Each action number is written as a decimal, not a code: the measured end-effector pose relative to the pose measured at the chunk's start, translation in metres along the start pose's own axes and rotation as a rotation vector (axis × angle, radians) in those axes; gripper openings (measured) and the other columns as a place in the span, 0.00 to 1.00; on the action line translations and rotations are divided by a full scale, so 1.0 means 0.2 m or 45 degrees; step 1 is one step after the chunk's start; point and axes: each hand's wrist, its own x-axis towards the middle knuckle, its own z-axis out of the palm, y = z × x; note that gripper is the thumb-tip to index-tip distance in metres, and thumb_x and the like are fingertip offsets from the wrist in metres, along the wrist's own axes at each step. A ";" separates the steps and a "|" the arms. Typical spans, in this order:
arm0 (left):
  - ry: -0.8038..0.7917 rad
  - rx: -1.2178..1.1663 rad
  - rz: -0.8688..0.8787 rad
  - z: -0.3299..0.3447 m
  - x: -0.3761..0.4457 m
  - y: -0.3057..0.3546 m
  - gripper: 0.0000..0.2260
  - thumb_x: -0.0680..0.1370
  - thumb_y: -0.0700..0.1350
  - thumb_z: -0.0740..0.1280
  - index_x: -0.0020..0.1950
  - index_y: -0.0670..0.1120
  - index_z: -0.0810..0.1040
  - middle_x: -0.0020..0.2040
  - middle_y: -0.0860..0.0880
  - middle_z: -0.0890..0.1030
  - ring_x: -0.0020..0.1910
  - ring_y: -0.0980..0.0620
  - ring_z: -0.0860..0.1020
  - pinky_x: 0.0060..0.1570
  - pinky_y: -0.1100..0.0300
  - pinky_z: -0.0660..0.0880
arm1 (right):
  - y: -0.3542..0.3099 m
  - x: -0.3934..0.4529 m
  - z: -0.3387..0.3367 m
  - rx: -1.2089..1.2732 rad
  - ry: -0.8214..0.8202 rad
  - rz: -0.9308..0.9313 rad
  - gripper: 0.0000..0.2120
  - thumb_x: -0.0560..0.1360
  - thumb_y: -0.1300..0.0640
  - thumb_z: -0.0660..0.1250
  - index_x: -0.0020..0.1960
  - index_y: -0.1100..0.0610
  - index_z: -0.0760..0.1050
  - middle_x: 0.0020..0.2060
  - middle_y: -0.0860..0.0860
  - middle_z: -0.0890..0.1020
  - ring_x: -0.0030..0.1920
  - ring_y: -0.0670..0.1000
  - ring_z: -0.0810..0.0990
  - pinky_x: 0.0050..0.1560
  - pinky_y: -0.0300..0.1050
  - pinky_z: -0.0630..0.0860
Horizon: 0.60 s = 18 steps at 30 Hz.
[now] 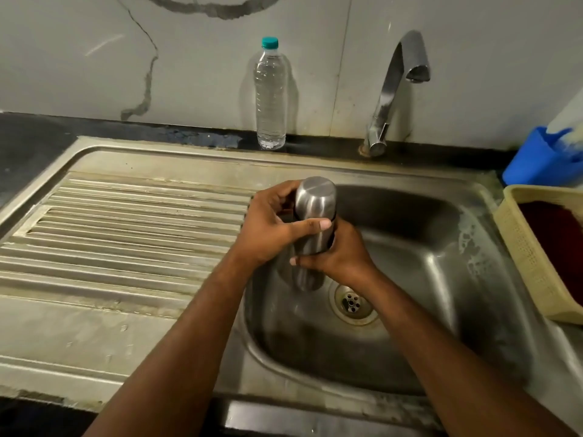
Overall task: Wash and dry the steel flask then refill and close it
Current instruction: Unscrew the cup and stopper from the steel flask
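Observation:
A steel flask (315,203) stands upright over the left part of the sink basin (419,247), with its steel cap on top. My left hand (268,225) grips the cap end, thumb laid across the front. My right hand (334,258) grips the flask body just below, fingers wrapped round it. The flask's lower end shows beneath my right hand, near the drain (352,302). The tap (397,89) rises behind the basin and no water runs from it.
A clear plastic water bottle (270,96) with a teal cap stands against the back wall. The ribbed draining board (126,228) lies to the left. A blue container (542,159) and a beige basket (530,247) holding a dark red cloth sit at the right.

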 end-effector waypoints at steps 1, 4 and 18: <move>-0.006 0.003 0.010 0.00 0.00 -0.01 0.26 0.70 0.41 0.83 0.67 0.42 0.81 0.58 0.46 0.87 0.58 0.46 0.85 0.60 0.41 0.82 | 0.01 0.00 0.00 0.010 -0.003 -0.003 0.40 0.57 0.49 0.87 0.66 0.47 0.76 0.56 0.44 0.85 0.57 0.46 0.83 0.57 0.53 0.84; 0.009 0.019 0.055 0.00 -0.01 -0.01 0.27 0.69 0.40 0.84 0.66 0.41 0.81 0.57 0.46 0.87 0.57 0.47 0.86 0.59 0.43 0.82 | 0.02 0.00 0.00 0.029 0.002 -0.046 0.38 0.58 0.50 0.87 0.65 0.47 0.78 0.54 0.44 0.86 0.56 0.45 0.84 0.56 0.54 0.84; 0.463 0.185 -0.005 0.08 -0.07 0.08 0.32 0.58 0.63 0.86 0.56 0.52 0.81 0.49 0.54 0.86 0.48 0.59 0.86 0.50 0.55 0.85 | -0.03 -0.04 -0.01 -0.321 0.152 -0.112 0.35 0.56 0.40 0.85 0.60 0.45 0.77 0.50 0.44 0.86 0.50 0.47 0.85 0.51 0.53 0.84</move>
